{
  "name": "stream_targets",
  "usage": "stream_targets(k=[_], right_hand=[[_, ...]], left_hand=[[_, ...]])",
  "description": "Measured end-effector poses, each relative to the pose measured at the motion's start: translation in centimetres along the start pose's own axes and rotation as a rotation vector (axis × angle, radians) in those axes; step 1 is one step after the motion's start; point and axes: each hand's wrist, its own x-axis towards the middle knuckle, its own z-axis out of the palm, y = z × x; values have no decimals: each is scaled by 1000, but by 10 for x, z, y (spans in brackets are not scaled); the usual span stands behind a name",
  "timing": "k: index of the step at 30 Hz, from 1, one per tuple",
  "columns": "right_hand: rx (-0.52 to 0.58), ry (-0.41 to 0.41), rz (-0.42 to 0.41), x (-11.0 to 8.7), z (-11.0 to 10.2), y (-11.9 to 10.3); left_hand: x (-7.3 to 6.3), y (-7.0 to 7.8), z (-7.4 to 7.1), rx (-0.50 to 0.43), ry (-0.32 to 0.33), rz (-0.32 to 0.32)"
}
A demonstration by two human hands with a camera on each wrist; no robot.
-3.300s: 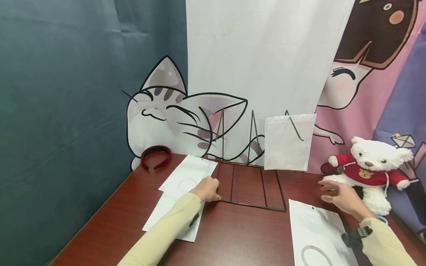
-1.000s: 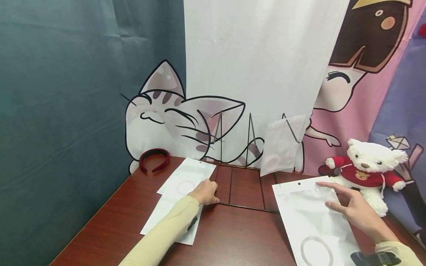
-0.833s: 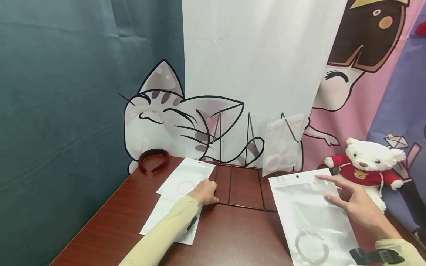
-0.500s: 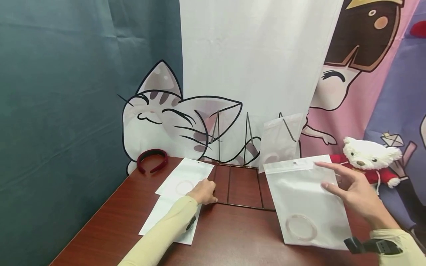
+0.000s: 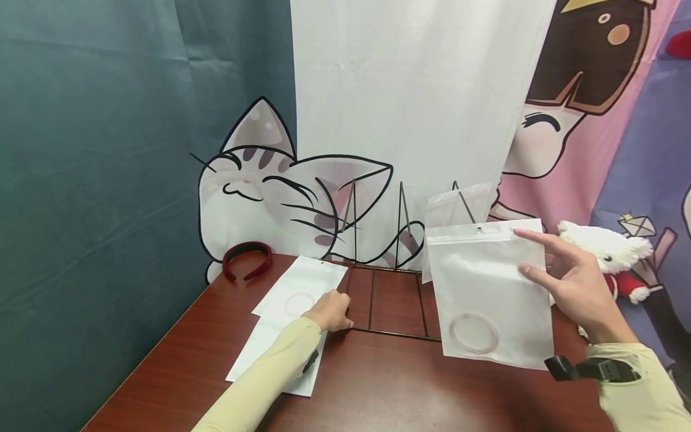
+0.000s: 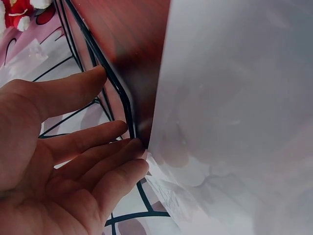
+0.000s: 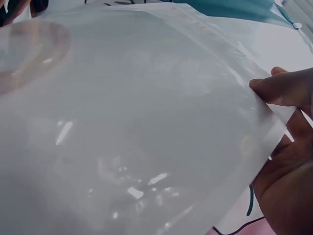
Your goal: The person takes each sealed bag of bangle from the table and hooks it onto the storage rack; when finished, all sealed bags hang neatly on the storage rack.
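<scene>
Nearest, before the right end of the wire rack (image 5: 371,300), the right hand (image 5: 574,282) pinches the upper right edge of a bag (image 5: 493,270), thumb and fingertips clamped on the film. The bag is thin, milky and glossy, roughly rectangular, with a ridged strip and a small punched hole along its top; a pale pinkish ring (image 7: 56,46) shows low inside it. It hangs almost upright, lower edge free of the surface (image 5: 167,360), reaching out to the left from the hand. Its hole lies close to the tip of the rack's right-hand wire prong; whether the wire passes through cannot be told.

At the rack's front left corner the left hand (image 5: 332,311) grips the thin, dark, smooth metal rod. Just left of the rack two flat white packets (image 5: 299,277) lie overlapping on the glossy reddish wood surface, the upper one showing a faint circle.

On the rack's right prong, behind the held bag, hangs another whitish bag (image 5: 445,210), slightly askew. Left of the rack's back edge sits a padded, dark red, C-shaped headband (image 5: 228,264). To the rack's right is a fluffy white teddy bear (image 5: 604,243) in red cloth, partly hidden by the right hand. Behind the rack hangs a softly creased printed curtain (image 5: 432,90).
</scene>
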Motion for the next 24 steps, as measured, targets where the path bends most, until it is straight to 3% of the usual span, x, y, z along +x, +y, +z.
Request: stream_targets(k=[9,14,21,24], right_hand=[[-13,19,53,5,-1,9],[-110,50,54,9,2,14],[-45,51,55,18,5,24],[-78,63,75,23,6,29]], left_hand=[[1,1,0,9,6,2],[0,1,0,7,8,7],[0,0,1,8,16,11],[0,-1,1,8,14,11]])
